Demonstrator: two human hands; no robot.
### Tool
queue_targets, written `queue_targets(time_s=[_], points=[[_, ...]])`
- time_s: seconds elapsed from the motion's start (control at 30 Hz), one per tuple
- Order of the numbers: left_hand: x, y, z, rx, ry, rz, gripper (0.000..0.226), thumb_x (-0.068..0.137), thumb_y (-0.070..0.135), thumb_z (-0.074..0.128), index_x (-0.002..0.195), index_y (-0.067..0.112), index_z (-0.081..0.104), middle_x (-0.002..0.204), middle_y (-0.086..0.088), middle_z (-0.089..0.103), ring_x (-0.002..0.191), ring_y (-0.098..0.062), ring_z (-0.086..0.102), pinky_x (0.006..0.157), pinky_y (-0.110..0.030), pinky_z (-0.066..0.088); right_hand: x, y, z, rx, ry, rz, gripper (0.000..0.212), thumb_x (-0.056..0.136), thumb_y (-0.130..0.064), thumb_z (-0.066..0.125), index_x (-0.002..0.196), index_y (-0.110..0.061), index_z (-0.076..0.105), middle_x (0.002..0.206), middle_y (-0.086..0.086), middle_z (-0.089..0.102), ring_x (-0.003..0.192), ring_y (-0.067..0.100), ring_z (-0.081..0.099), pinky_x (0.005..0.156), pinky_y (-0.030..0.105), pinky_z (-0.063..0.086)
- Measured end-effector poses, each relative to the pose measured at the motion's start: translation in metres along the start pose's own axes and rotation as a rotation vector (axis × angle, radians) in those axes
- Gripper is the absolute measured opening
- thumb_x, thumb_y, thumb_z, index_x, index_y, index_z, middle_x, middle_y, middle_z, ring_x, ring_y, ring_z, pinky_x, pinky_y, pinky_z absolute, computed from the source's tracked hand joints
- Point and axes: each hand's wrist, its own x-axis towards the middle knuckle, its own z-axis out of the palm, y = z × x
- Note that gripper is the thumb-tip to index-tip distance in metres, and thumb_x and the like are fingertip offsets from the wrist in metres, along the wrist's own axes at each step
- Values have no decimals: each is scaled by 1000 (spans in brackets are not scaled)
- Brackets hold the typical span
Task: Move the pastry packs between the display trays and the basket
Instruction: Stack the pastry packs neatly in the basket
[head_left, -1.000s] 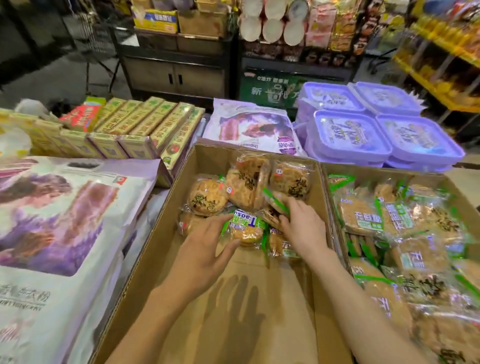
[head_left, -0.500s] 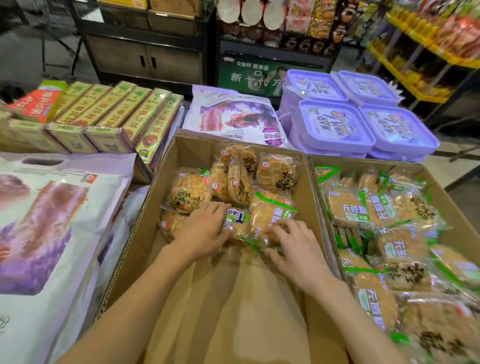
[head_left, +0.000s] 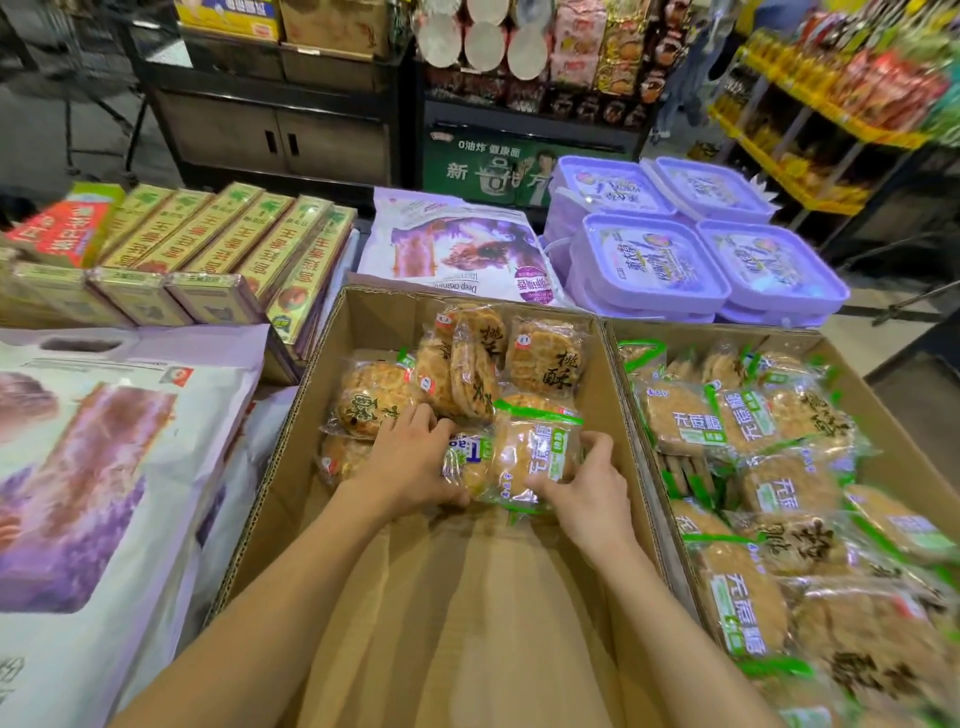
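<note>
Reaching into the left cardboard tray (head_left: 291, 467), both hands work at the front of a small heap of pastry packs. The left hand (head_left: 410, 462) lies over the heap with its fingers curled down onto a blue-lettered pack (head_left: 467, 460) — its grip closed on that pack's left edge. The right hand (head_left: 587, 480) grasps a green-banded pack (head_left: 535, 452) from the right and below, thumb under its front edge and fingers wrapped round its side. The two packs touch each other. Behind them, more round pastries in clear wrap (head_left: 545, 358) lean against the tray's far wall; the tray's near half shows bare cardboard. The right cardboard tray (head_left: 883, 410) beside it is crowded with green-labelled packs (head_left: 680, 415). Beyond lie purple lidded tubs (head_left: 644, 265) and long yellow-green boxes (head_left: 223, 234) — no basket is in view.
</note>
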Motion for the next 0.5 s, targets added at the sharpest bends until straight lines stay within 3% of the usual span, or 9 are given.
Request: queue_targets(time_s=[0.1,0.23,0.37,0.5], points=[[-6,-1,3,-9,-13,8,91,61,82,71,124,22,46,129,1,43,123,-22,36,102,-39,33,2,2,1,55,-2,37,86,72,-41,89,138,-14,41,119,8,65,114,27,60,90,35,46],[-19,2,5,-45,-33,-11,95,58,83,71,122,19,40,130,-1,54,125,-24,43,102,-41,34,4,0,4,71,-36,59,83,69,-38,91,138,-15,52,122,5,70,113,22,64,101,39,48],[-30,9,6,16,-36,-37,103,60,84,69,137,21,42,133,-2,49,127,-25,39,104,-41,32,-2,-1,1,160,-44,101,77,69,-32,92,136,-15,58,114,6,72,106,23,67,99,43,52],[-38,21,2,26,-21,-74,93,61,77,75,130,22,49,129,-5,46,124,-27,37,100,-42,36,-11,4,-2,265,-11,82,58,68,-20,91,118,-25,62,104,1,73,95,20,70,90,47,57]])
